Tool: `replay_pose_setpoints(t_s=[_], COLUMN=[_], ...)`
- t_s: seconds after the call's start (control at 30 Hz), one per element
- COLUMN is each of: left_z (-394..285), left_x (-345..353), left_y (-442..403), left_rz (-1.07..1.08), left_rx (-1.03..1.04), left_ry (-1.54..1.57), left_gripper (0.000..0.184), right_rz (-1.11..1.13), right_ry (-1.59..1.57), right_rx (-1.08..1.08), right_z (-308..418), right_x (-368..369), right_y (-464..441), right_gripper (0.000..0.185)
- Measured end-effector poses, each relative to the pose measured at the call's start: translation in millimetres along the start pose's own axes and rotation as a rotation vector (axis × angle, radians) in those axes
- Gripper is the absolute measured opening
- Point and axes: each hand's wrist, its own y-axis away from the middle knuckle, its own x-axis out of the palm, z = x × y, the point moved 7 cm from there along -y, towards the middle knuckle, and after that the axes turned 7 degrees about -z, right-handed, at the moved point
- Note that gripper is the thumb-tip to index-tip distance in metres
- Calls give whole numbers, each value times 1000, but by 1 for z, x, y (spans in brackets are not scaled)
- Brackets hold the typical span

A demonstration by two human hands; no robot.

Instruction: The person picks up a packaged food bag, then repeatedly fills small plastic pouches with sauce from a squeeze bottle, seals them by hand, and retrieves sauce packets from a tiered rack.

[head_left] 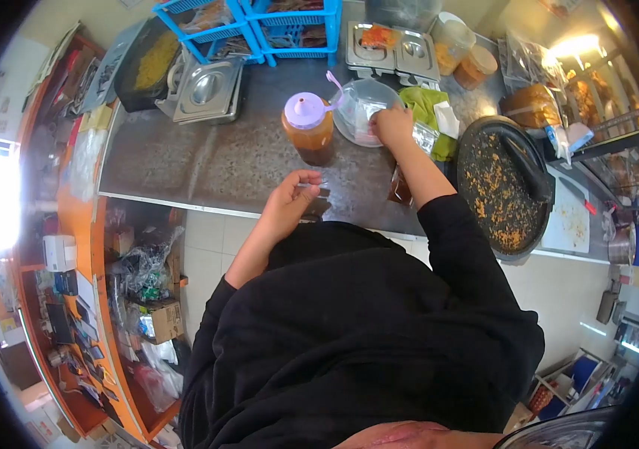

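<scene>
My right hand point(393, 126) reaches into a clear round plastic bowl point(346, 112), fingers bent together over small pale pinkish packets point(365, 133). What its fingertips hold is hidden. My left hand point(295, 196) hovers by the counter's front edge, thumb and fingers pinched near a thin clear bit that is too small to name. Between the hands stands a squeeze bottle point(309, 138) of brown sauce, upright, with a lilac lid and its cap flipped up. A small bag of brown liquid point(400, 187) lies under my right forearm.
A green cloth point(426, 108) lies right of the bowl. Farther right is a big black pan point(495, 202) with crumbs, beside a white cutting board point(565, 217) and a red-handled knife point(589, 207). Blue baskets point(301, 54), steel lidded containers point(203, 90) and jars point(475, 67) line the back.
</scene>
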Motion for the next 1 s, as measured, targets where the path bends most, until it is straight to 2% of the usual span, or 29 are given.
replay_pose_setpoints(t_s=[0.03, 0.13, 0.17, 0.27, 0.33, 0.4, 0.43, 0.5, 0.53, 0.67, 0.77, 0.8, 0.9, 1.0], left_z=[-1, 4, 6, 9, -1, -20, -17, -11, -12, -22, -34, -38, -30, -38], left_x=[-2, -7, -9, -10, -6, 4, 5, 4, 3, 0, 1, 1, -2, -2], left_y=[2, 5, 4, 0, 0, -1, -3, -5, -4, -1, 4, 4, 5, 11], left_rz=[0, -49, -72, -90, -94, -116, -104, -82, -120, -194, -166, -154, -154, -146], left_rx=[0, -11, -33, -60, -25, 59, 38, -8, 3, 77, 137, 157, 78, 142], left_ry=[-14, 53, 77, 19, -9, 24, -60, -227, -198, -186, -312, -365, -47, -76], left_gripper=[33, 30, 29, 28, 26, 23, 21, 21, 21, 23, 20, 19, 16, 15], right_rz=[75, 13, -26, 161, 185, 176, 169, 221, 248, 0, 394, 363, 271, 157], right_ry=[-8, -124, -267, -766, -952, -1031, -1071, -1095, -1108, -1120, -1366, -1335, -1229, -1151], right_rx=[52, 100, 137, 249, 261, 177, 132, 160, 177, 8, 104, 87, 35, -14], right_z=[-3, 0, 1, 31, 58, 86, 96, 102, 104, 110, 126, 127, 130, 131], right_x=[8, -5, -16, -60, -87, -102, -106, -102, -99, -128, -96, -99, -110, -126], right_y=[-6, -5, -2, 20, 45, 68, 75, 82, 84, 83, 103, 103, 100, 99], right_gripper=[8, 13, 17, 20, 19, 17, 17, 16, 16, 18, 19, 18, 16, 14])
